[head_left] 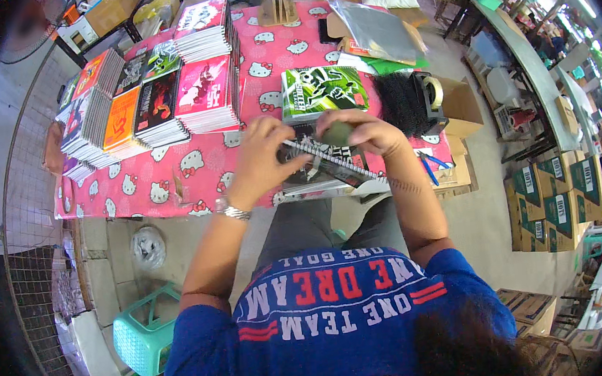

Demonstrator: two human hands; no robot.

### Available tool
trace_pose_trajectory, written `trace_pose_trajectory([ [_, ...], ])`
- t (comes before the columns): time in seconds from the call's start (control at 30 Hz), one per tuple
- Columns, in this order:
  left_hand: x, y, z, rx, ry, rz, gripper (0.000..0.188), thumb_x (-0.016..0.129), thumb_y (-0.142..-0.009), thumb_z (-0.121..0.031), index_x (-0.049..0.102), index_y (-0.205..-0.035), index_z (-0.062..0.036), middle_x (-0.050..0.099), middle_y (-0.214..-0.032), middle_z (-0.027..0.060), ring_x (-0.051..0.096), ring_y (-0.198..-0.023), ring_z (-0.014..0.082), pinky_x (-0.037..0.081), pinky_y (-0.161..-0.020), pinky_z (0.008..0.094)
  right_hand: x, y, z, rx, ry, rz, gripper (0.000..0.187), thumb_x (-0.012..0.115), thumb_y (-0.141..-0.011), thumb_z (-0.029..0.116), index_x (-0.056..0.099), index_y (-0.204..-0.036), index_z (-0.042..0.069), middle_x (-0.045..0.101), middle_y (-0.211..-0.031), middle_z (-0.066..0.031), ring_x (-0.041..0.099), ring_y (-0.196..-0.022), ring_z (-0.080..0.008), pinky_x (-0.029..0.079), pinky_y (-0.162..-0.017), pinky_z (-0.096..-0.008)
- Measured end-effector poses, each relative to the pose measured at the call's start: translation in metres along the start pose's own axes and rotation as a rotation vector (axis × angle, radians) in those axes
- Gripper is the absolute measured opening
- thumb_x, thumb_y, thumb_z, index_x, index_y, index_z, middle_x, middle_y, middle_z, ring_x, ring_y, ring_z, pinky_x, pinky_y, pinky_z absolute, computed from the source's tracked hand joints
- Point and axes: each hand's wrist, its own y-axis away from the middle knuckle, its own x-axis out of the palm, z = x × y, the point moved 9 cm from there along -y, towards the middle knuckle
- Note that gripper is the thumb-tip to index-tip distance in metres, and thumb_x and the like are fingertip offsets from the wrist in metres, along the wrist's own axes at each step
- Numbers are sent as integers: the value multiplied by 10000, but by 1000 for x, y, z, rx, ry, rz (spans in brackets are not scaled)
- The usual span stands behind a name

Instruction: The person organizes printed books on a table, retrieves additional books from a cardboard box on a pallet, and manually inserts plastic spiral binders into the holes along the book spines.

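My left hand [263, 159], with a metal watch [231, 210] on its wrist, is closed on the upper left end of a dark spiral notebook [343, 173]. This notebook is tilted, its coil edge running down toward my right forearm, where loose coil [405, 187] sticks out. My right hand [379, 134] pinches a dark olive-green roundish piece [338, 134] just above the coil edge; its exact kind is unclear. More dark notebooks [300, 181] lie underneath, partly hidden by my hands. Right behind them is a stack of notebooks with green covers [325, 91].
Tall notebook stacks [147, 105] fill the table's left side. At right are black coils [400, 104], a tape dispenser [431, 101], blue-handled pliers [429, 167] and an open carton [460, 106]. A wooden holder [277, 11] stands at the back. A green stool [145, 330] is lower left.
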Motion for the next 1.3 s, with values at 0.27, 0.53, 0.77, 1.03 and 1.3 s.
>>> trace_pose_trajectory([
  [0.27,17,2,29,-217,361,203,276,775,-694,-109,581,-876,-35,507,-834,37,498,-738,166,397,-591,279,9,-21,9,-223,-275,122,520,624,-703,358,614,-1054,-24,548,-1090,-130,511,-1058,-255,373,-956,-364],
  [0.53,28,-9,23,-221,478,174,281,777,-695,-106,563,-862,-33,487,-813,27,493,-723,136,397,-624,267,2,-7,-4,-27,-137,36,511,573,-735,374,631,-1042,-31,557,-1067,-117,522,-1051,-248,368,-965,-363],
  [0.77,42,-1,39,-241,429,157,277,774,-727,-80,577,-918,-54,542,-854,5,526,-728,89,435,-616,240,-23,30,-46,82,-103,-276,425,684,-704,233,648,-1075,28,601,-1068,-109,541,-1022,-216,408,-910,-323],
  [1.03,14,44,45,-523,677,-278,181,636,-879,-63,583,-1049,-32,599,-925,32,534,-663,56,458,-511,197,-36,191,-184,302,649,-925,524,761,-696,385,653,-1076,42,615,-1102,-189,554,-1053,-343,448,-887,-433],
  [1.3,14,44,38,-496,588,-350,188,627,-897,-111,589,-1044,0,582,-896,45,531,-594,62,470,-471,218,-86,291,-226,866,1249,-911,540,585,-851,431,513,-1287,123,551,-1211,-188,488,-1131,-419,380,-972,-510],
])
